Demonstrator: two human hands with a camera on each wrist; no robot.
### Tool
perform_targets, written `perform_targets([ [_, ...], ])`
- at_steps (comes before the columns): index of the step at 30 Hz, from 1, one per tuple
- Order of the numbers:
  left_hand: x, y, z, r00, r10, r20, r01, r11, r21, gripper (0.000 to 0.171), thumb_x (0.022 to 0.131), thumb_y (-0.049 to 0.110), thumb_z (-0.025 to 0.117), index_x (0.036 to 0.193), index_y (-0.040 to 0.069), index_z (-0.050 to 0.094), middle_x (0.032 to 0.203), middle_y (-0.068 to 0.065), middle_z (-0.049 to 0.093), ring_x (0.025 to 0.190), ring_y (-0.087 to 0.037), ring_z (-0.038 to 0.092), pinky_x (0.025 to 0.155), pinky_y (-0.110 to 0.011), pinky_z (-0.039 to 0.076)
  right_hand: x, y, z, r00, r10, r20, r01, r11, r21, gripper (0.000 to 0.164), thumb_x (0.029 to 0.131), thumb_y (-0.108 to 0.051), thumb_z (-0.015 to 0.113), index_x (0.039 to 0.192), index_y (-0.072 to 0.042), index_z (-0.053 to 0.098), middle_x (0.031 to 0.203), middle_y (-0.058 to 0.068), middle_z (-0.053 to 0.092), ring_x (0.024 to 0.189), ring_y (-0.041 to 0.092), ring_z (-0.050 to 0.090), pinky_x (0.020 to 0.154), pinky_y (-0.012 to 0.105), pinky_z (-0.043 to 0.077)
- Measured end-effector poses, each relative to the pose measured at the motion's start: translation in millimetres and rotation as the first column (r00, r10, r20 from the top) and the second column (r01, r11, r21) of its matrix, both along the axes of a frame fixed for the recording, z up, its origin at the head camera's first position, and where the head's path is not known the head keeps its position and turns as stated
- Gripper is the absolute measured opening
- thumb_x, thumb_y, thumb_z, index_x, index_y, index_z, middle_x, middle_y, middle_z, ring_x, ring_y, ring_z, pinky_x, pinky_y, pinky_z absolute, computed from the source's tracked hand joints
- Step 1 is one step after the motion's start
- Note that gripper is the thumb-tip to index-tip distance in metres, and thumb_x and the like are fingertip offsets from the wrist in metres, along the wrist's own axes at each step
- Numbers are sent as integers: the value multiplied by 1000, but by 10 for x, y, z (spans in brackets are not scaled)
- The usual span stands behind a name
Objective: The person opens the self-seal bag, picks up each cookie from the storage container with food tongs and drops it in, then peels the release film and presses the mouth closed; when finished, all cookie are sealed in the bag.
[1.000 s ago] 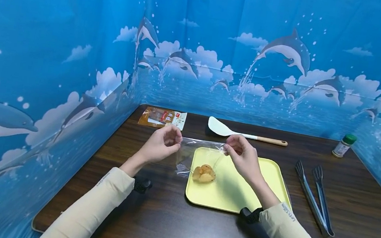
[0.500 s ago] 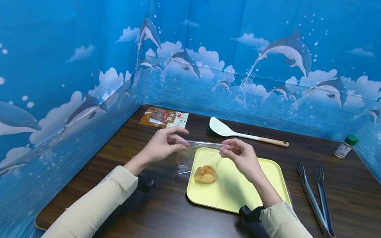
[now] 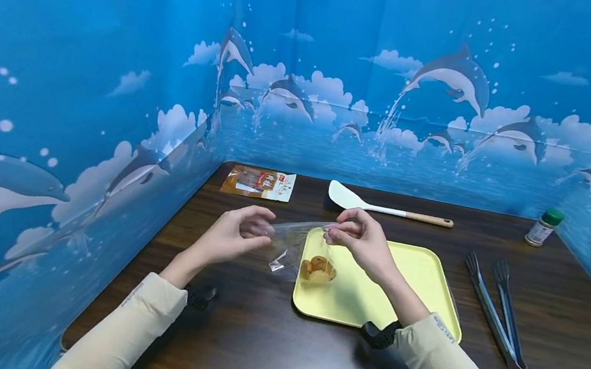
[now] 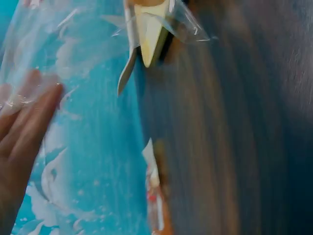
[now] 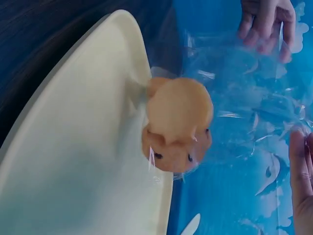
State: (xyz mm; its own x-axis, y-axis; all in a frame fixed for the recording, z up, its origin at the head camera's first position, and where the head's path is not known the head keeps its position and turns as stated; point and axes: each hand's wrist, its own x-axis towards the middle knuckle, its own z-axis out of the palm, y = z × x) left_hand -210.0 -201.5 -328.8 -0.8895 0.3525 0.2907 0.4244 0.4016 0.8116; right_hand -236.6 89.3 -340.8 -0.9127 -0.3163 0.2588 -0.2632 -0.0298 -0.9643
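My right hand (image 3: 365,248) pinches the top edge of a clear plastic bag (image 3: 290,248) between thumb and fingers. At the bag's other end is my left hand (image 3: 231,235), its thumb and fingers spread apart. In the left wrist view the left fingers (image 4: 36,110) look straight and lie by the film; any contact is hard to tell. Golden-brown, rounded bread-like pieces (image 5: 178,115) appear inside the bag, one with dark spots, with glints of film over them. They hang above the left side of a yellow tray (image 3: 392,301).
Behind the hands lie a brown food packet (image 3: 259,182) and a spatula (image 3: 346,197) with a wooden handle. Metal tongs (image 3: 497,320) rest right of the tray. A green-capped jar (image 3: 543,227) stands at the back right. A dolphin-print curtain (image 3: 307,87) encloses the dark wooden table (image 3: 254,339).
The left hand has loosened its hold on the bag's top edge and moved left and slightly down. The right hand still pinches the bag and has shifted slightly left.
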Motion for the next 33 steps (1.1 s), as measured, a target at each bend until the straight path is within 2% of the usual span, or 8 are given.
perform_targets([
  [6, -46, -110, 234, 995, 29, 93, -30, 999, 10, 32, 91, 1, 65, 118, 0, 48, 97, -24, 69, 84, -35, 70, 70, -35, 58, 39, -177, -1, 998, -61, 8, 61, 996, -61, 16, 88, 8, 64, 94, 6, 49, 92, 17, 72, 78, 14, 72, 76, 35, 59],
  [10, -175, -305, 276, 990, 113, 87, -100, 985, -139, 19, 92, 1, 64, 102, 0, 47, 91, -21, 70, 74, -29, 68, 61, -32, 53, -45, -474, -114, 994, -109, 24, 110, 994, -24, 12, 86, 9, 67, 86, 5, 55, 84, 14, 72, 74, 16, 72, 73, 35, 59],
  [14, -381, -316, 2, 972, 233, -20, -224, 904, -365, 6, 91, 4, 62, 87, 1, 60, 88, -16, 69, 75, -23, 63, 64, -34, 49, -163, -673, -298, 985, -171, 25, 168, 980, 106, 8, 85, 7, 68, 85, 4, 61, 83, 16, 72, 73, 23, 73, 74, 41, 59],
  [16, -425, -226, -133, 965, 261, -41, -250, 853, -458, 12, 93, 10, 60, 98, 1, 67, 108, -22, 66, 96, -32, 62, 80, -42, 51, -194, -693, -366, 980, -198, 32, 187, 960, 208, 3, 86, 5, 69, 88, 3, 66, 85, 16, 73, 75, 22, 73, 74, 40, 59],
  [21, -361, 114, -250, 966, 259, -2, -202, 749, -631, 40, 99, 30, 55, 129, 4, 62, 150, -28, 32, 139, -49, 25, 108, -63, 29, -238, -646, -397, 991, -132, 16, 103, 834, 542, 21, 96, -11, 60, 109, -2, 73, 98, 12, 73, 74, 13, 60, 69, 29, 49],
  [24, -337, 270, -269, 974, 215, 78, -95, 690, -717, 41, 99, 32, 54, 132, 8, 60, 148, -25, 37, 135, -50, 27, 105, -64, 30, -257, -611, -372, 1000, -25, -9, 24, 711, 702, 33, 101, -18, 49, 124, -5, 67, 110, 12, 70, 88, 20, 58, 86, 38, 38],
  [27, -343, 329, -301, 969, 210, 131, -42, 661, -749, 40, 100, 28, 53, 135, 9, 58, 142, -21, 44, 132, -48, 33, 103, -63, 32, -243, -573, -353, 999, 30, -34, 6, 649, 761, 36, 102, -18, 44, 132, -8, 62, 124, 13, 63, 115, 27, 54, 99, 49, 26],
  [33, -304, 305, -293, 972, 237, -10, -176, 693, -699, 37, 101, 21, 50, 130, 2, 61, 133, -21, 53, 125, -44, 46, 102, -57, 39, -91, -256, -304, 1000, 7, 2, -6, 771, 637, 36, 103, -18, 44, 134, -8, 59, 137, 14, 57, 112, 28, 58, 94, 46, 44],
])
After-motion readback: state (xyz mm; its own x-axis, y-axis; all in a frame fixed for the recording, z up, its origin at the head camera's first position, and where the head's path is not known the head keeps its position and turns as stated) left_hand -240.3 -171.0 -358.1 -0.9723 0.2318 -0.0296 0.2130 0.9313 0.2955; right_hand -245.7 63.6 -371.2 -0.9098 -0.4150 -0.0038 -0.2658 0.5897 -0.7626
